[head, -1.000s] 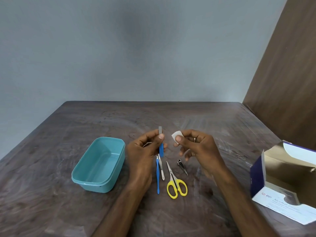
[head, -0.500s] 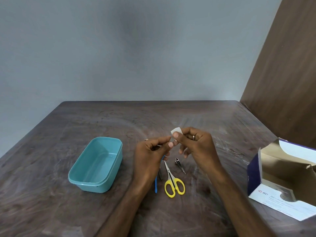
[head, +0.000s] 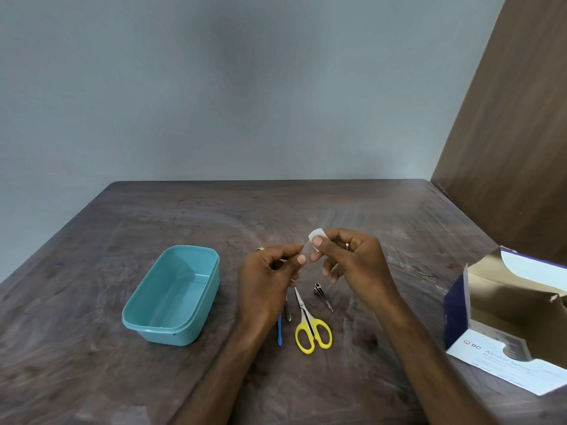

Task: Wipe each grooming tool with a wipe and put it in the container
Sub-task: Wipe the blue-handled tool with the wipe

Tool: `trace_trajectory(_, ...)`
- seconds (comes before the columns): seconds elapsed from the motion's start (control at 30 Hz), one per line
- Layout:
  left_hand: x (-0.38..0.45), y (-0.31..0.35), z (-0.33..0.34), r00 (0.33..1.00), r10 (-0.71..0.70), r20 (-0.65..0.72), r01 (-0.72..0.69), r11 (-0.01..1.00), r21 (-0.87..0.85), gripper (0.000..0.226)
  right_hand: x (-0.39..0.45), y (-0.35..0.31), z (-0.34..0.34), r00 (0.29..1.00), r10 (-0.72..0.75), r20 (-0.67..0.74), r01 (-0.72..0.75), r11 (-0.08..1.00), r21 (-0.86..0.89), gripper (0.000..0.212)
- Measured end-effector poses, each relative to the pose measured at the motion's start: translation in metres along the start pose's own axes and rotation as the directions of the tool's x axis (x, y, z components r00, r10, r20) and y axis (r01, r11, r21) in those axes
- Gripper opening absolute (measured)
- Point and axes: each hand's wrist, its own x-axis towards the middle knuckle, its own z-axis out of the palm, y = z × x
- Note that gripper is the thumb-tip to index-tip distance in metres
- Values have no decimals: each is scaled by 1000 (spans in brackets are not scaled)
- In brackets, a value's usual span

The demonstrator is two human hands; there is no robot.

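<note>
Left hand (head: 270,280): raised, back toward the camera, fingers curled inward, thumb and forefinger pinched together at the tips.
Right hand (head: 352,259): raised just beside the left, thumb and forefinger pinched, other fingers loosely curled below; fingertips nearly met by the left's.
Forearms: both bare, angled inward from below.

Both forearms are bare, with no sleeves showing. The right hand (head: 352,259) wears a ring (head: 347,246) on one finger.
</note>
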Motion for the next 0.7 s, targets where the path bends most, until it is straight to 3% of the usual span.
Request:
trace_trajectory(0.23,0,1,-1,1000,-23,8,23,1000,-10,24,-1,1,0,999,6,53,-6,1000,0,10)
trace_trajectory(0.7,-1,5,-2,994,-25,110,34,996,-80,27,0,1,-1,999,21,24,-22,1000,5,9)
